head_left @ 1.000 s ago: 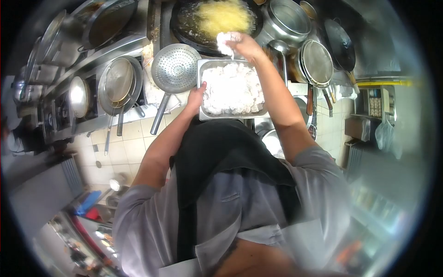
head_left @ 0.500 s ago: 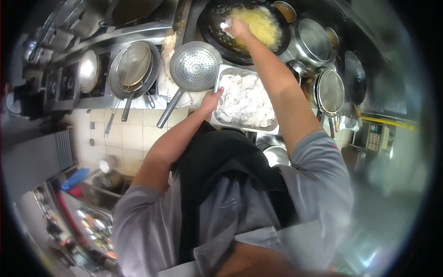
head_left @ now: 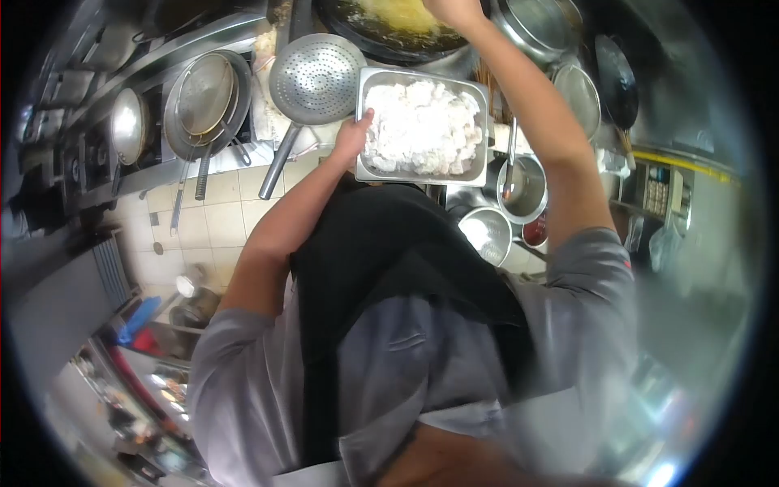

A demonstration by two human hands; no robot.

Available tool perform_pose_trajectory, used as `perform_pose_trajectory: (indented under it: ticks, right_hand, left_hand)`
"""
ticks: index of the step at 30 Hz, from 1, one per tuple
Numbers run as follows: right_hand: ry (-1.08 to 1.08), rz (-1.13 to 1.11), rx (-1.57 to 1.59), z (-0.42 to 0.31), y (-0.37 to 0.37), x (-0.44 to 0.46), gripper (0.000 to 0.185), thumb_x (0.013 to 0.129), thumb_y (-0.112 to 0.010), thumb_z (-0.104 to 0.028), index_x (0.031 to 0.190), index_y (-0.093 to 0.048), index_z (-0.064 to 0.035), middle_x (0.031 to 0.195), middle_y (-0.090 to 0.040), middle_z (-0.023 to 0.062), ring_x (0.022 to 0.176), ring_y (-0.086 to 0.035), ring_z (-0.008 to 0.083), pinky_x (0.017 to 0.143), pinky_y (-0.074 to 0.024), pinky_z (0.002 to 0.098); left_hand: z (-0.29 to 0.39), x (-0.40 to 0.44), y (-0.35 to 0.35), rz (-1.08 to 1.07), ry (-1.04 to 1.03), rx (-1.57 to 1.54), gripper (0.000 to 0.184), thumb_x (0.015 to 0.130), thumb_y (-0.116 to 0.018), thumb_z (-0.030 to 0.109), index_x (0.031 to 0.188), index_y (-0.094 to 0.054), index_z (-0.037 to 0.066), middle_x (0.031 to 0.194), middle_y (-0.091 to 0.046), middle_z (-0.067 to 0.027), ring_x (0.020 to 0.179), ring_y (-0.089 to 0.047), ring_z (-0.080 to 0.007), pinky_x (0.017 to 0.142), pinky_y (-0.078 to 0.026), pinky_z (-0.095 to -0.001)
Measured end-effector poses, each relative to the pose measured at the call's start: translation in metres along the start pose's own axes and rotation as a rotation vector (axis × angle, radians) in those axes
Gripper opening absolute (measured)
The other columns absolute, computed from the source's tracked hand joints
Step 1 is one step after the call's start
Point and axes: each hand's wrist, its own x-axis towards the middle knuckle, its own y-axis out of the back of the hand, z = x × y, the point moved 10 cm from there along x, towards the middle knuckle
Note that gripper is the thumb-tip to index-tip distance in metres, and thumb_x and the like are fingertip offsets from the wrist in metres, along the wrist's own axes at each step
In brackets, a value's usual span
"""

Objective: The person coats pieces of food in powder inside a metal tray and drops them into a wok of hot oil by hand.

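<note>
Your right hand [head_left: 451, 10] has swung rightward over the wok [head_left: 406, 52] beyond the tray [head_left: 381, 77]; I can't tell its fingers' state. Your left hand [head_left: 352, 138] grips the tray, white pieces [head_left: 422, 126] in reach.

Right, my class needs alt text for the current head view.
A person's left hand grips a metal tray of white pieces while the right hand, partly cropped, reaches over a wok of yellow liquid. A perforated strainer sits beside the tray.

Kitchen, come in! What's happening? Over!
Left hand gripping metal tray. Right hand at wok, partly out of frame. White pieces in tray. Perforated strainer close beside.
</note>
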Motion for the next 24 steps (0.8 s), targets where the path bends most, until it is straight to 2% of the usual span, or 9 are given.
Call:
perform_pose_trajectory:
  ticks: [2,3,5,7,12,19,21,22,24]
  right_hand:
    - [-0.069,-0.375,-0.095,0.034,-0.066,-0.064,0.027,0.089,-0.065,-0.033,0.102,-0.072,-0.0121,0.095,-0.071,0.0161,0.085,-0.069,0.0337,0.079,-0.0543,0.0419]
    - [0.161,-0.345,0.098,0.021,-0.070,-0.102,0.030,0.095,-0.052,-0.031,0.094,-0.068,-0.0047,0.087,-0.066,0.0246,0.081,-0.066,0.0391,0.073,-0.0542,0.0489]
    - [0.007,-0.656,0.078,0.036,-0.107,-0.176,0.023,0.094,-0.051,-0.022,0.103,-0.069,-0.0087,0.091,-0.068,0.0202,0.086,-0.067,0.0379,0.080,-0.0540,0.0482]
    - [0.091,-0.771,-0.049,0.033,-0.120,-0.225,0.034,0.090,-0.052,-0.009,0.120,-0.066,-0.0161,0.122,-0.062,0.0137,0.113,-0.060,0.0328,0.093,-0.0513,0.0438]
    - [-0.103,-0.540,0.039,0.050,-0.121,-0.231,0.037,0.086,-0.058,-0.010,0.120,-0.067,-0.0207,0.136,-0.053,0.0095,0.126,-0.051,0.0316,0.107,-0.0411,0.0414]
    - [-0.008,-0.519,0.074,0.061,-0.126,-0.233,0.032,0.088,-0.062,-0.021,0.119,-0.067,-0.0152,0.124,-0.061,0.0128,0.118,-0.057,0.0307,0.105,-0.0426,0.0410]
    - [-0.436,-0.224,0.774,0.093,-0.108,-0.239,0.035,0.091,-0.061,-0.023,0.123,-0.063,-0.0103,0.115,-0.065,0.0132,0.109,-0.062,0.0265,0.094,-0.0505,0.0398]
    - [-0.832,-0.300,0.960,0.106,-0.112,-0.258,0.034,0.095,-0.058,-0.021,0.121,-0.059,0.0001,0.114,-0.064,0.0140,0.111,-0.061,0.0260,0.099,-0.0478,0.0381]
    - [-0.937,-0.177,1.301,0.111,-0.121,-0.261,0.039,0.094,-0.058,-0.023,0.125,-0.056,0.0002,0.111,-0.065,0.0143,0.103,-0.064,0.0253,0.086,-0.0527,0.0389]
  left_hand:
    - [-0.008,0.004,0.001,-0.008,-0.003,-0.010,0.056,0.094,-0.061,0.043,0.111,-0.062,-0.010,0.097,-0.067,-0.0135,0.081,-0.065,-0.0194,0.073,-0.052,-0.0345]
    - [-0.009,0.007,0.001,0.001,-0.017,-0.033,0.055,0.094,-0.061,0.043,0.110,-0.062,-0.010,0.096,-0.067,-0.0127,0.080,-0.065,-0.0189,0.072,-0.052,-0.0345]
    - [-0.003,-0.006,-0.002,-0.015,0.045,-0.022,0.054,0.094,-0.061,0.043,0.109,-0.063,-0.009,0.094,-0.066,-0.0111,0.080,-0.064,-0.0182,0.074,-0.051,-0.0331]
    - [-0.006,0.003,0.002,0.018,0.015,0.023,0.057,0.094,-0.060,0.045,0.114,-0.063,-0.009,0.097,-0.068,-0.0133,0.085,-0.064,-0.0183,0.077,-0.050,-0.0316]
    - [0.005,-0.007,-0.002,0.019,-0.020,0.024,0.058,0.094,-0.061,0.045,0.115,-0.058,-0.010,0.105,-0.064,-0.0150,0.087,-0.063,-0.0197,0.077,-0.051,-0.0328]
    - [0.007,-0.009,-0.009,-0.035,-0.018,-0.107,0.059,0.094,-0.061,0.044,0.114,-0.056,-0.012,0.100,-0.064,-0.0135,0.086,-0.063,-0.0194,0.073,-0.053,-0.0339]
    - [0.002,-0.008,-0.006,-0.018,0.034,-0.047,0.056,0.096,-0.058,0.043,0.117,-0.058,-0.009,0.099,-0.065,-0.0109,0.086,-0.063,-0.0169,0.078,-0.051,-0.0314]
    - [0.005,-0.011,-0.007,-0.014,0.033,-0.034,0.056,0.096,-0.058,0.043,0.117,-0.058,-0.009,0.100,-0.065,-0.0109,0.086,-0.063,-0.0168,0.079,-0.051,-0.0315]
    - [0.003,-0.009,-0.007,-0.011,0.011,-0.041,0.057,0.096,-0.058,0.044,0.118,-0.058,-0.009,0.101,-0.065,-0.0115,0.087,-0.063,-0.0173,0.079,-0.051,-0.0318]
